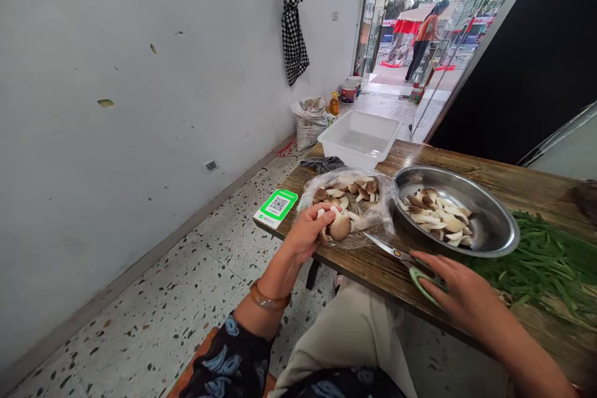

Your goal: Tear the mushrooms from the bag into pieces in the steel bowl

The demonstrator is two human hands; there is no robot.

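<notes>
My left hand pinches a mushroom with a brown cap and pale stem over the near edge of a clear plastic bag. More whole mushrooms lie in the opened bag. My right hand is closed on the green handles of a pair of scissors. Their blades point left toward the bag, apart from the held mushroom. Behind the scissors stands a steel bowl holding cut mushroom pieces.
Green leafy stalks lie right of the bowl on the wooden table. A white plastic tub and a dark cloth sit behind the bag. At the left corner is a QR-code card. Outside the doorway, a person stands.
</notes>
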